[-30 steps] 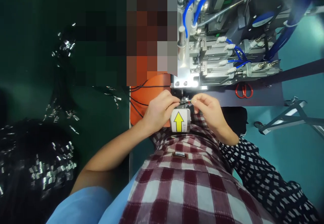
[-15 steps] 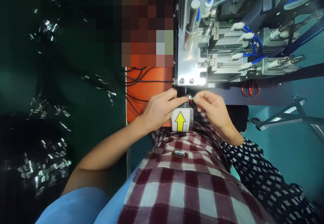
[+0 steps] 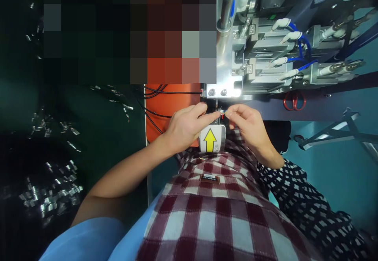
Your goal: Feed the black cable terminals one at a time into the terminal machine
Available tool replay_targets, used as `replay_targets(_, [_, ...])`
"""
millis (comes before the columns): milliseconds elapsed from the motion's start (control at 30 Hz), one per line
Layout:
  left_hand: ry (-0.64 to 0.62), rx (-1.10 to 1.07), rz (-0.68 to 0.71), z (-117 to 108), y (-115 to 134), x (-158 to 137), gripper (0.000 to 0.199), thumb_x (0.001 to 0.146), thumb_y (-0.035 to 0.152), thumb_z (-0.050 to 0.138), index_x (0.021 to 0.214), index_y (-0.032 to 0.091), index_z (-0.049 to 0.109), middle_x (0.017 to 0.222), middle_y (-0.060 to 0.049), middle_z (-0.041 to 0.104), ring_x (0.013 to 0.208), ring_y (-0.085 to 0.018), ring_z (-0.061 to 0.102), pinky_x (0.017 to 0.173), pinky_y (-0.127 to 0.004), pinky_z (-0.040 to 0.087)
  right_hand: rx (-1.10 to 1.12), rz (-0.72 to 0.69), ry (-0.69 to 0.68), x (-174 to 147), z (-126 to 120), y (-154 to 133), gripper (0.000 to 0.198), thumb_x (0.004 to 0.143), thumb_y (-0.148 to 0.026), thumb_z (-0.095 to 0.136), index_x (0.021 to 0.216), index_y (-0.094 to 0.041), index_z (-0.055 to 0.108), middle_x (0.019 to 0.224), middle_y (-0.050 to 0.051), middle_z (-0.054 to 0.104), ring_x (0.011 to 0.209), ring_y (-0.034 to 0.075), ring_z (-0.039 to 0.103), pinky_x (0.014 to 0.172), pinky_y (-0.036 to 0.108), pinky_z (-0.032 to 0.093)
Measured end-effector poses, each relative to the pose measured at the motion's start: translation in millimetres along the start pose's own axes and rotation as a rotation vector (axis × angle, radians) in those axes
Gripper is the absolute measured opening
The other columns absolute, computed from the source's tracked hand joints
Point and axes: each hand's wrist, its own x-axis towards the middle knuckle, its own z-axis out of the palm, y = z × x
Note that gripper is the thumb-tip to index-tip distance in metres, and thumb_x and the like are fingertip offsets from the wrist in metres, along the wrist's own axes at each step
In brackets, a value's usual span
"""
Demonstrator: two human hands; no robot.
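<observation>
My left hand (image 3: 187, 126) reaches in from the left, one digit stretched to a tiny silvery part (image 3: 222, 112). Its other fingers are curled, and whatever lies under them is hidden. From the right, my right hand (image 3: 248, 123) pinches thin coloured wires (image 3: 225, 113) between thumb and forefinger, at that small part. A short red bit (image 3: 222, 116) shows just below. Both hands are close together over the front of a small fixture, just beyond a label with a yellow arrow (image 3: 210, 139).
Machine cylinders (image 3: 265, 36) with blue hoses stand behind the hands. Red-handled scissors (image 3: 294, 101) lie on the right. Black cables (image 3: 174, 92) cross an orange surface (image 3: 153, 124) on the left. Cable ends with shiny metal tips (image 3: 53, 190) lie on the dark green surface further left.
The view has shifted slightly, moving the machine a little up and to the right in the picture. Both hands keep nearly the same pose around the small part.
</observation>
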Motion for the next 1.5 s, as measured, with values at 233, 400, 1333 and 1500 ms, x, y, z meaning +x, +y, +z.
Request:
replay_targets(233, [0.015,-0.006,0.006,0.2,0.1,-0.4,0.035,0.102,0.024,0.036,0.121,0.026,0.065,0.080,-0.003,0.055,0.067,-0.013,0.051,0.058,-0.022,0.041,0.007,-0.001,0.009,-1.1,0.4,-1.4,0.016,0.081,-0.031,0.069,0.072,-0.018,0.063,0.057,-0.004,0.053,0.051,0.010,0.046,0.051,0.025,0.037])
replay_targets(400, [0.022,0.022,0.002,0.5,0.8,-0.6,0.036,0.102,0.023,0.036,0.121,0.027,0.066,0.080,-0.003,0.055,0.067,-0.013,0.050,0.058,-0.022,0.039,0.015,-0.004,0.002,-0.6,-0.5,-0.2,0.017,0.082,-0.031,0.069,0.073,-0.018,0.063,0.057,-0.004,0.054,0.050,0.009,0.046,0.051,0.025,0.037])
replay_targets(1333, [0.013,0.089,-0.017,2.7,4.9,1.1,0.034,0.103,0.026,0.034,0.119,0.027,0.064,0.078,-0.003,0.056,0.063,-0.013,0.049,0.056,-0.024,0.036,-0.221,-0.149,0.123,-6.9,6.9,10.9,0.017,0.089,-0.033,0.060,0.078,-0.021,0.058,0.069,-0.001,0.055,0.054,0.012,0.048,0.049,0.027,0.038])
replay_targets(1500, [0.010,0.156,0.004,0.8,7.9,2.6,0.034,0.103,0.026,0.034,0.119,0.026,0.063,0.078,-0.003,0.057,0.064,-0.014,0.049,0.055,-0.024,0.035,-0.302,-0.184,0.145,-8.1,8.3,8.0,0.016,0.090,-0.031,0.058,0.078,-0.021,0.057,0.070,0.000,0.057,0.055,0.013,0.050,0.052,0.028,0.040])
